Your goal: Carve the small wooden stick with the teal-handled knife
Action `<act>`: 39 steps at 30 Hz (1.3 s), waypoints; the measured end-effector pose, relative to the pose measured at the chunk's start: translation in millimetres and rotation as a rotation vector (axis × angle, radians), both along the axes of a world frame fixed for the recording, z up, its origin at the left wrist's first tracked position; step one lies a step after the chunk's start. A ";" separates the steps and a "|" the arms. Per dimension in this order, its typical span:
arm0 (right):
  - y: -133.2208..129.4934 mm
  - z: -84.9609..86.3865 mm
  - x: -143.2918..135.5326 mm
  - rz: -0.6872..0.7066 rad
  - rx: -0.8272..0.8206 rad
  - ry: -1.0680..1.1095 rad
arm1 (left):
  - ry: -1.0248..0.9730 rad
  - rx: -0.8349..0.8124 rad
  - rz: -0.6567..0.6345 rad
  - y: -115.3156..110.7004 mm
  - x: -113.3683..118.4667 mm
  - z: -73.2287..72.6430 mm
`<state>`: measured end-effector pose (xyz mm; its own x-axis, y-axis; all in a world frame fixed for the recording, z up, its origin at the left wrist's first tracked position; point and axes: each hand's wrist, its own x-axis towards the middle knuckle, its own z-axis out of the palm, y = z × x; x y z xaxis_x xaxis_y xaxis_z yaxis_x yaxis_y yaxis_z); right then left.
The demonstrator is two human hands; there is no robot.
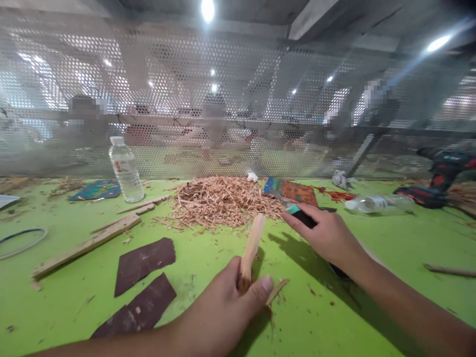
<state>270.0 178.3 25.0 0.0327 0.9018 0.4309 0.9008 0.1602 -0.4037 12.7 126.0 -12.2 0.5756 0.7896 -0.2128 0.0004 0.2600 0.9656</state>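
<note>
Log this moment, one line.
left hand: holds wood piece; right hand: holds teal-black tool; held things: apart; beyond: shavings pile

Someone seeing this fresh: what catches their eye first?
Probably the heap of wood shavings on the green table, before the perforated screen. Nearer, the left hand grips a pale wooden stick, while the right hand holds a teal-and-black tool. A power drill stands at the right edge.

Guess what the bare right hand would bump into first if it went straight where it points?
Probably the heap of pale brown wood shavings, with the black-and-teal tool in the right hand touching first. Depth is unclear, so it might pass above.
</note>
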 end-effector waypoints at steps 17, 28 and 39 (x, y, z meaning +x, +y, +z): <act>-22.4 -9.1 -30.4 0.682 -0.345 -0.118 | 0.193 0.029 -0.107 10.8 3.8 10.2; -15.6 -18.0 -22.4 0.667 -0.265 -0.129 | 0.290 -0.067 0.037 4.6 9.7 17.0; 21.4 -15.7 22.4 0.024 -0.098 -0.052 | 0.388 0.212 -0.043 -2.5 -0.5 12.0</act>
<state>292.3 199.8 9.3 -0.0096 0.9401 0.3409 0.9171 0.1442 -0.3717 12.2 123.4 -0.1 0.5182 0.8161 -0.2558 0.3800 0.0483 0.9237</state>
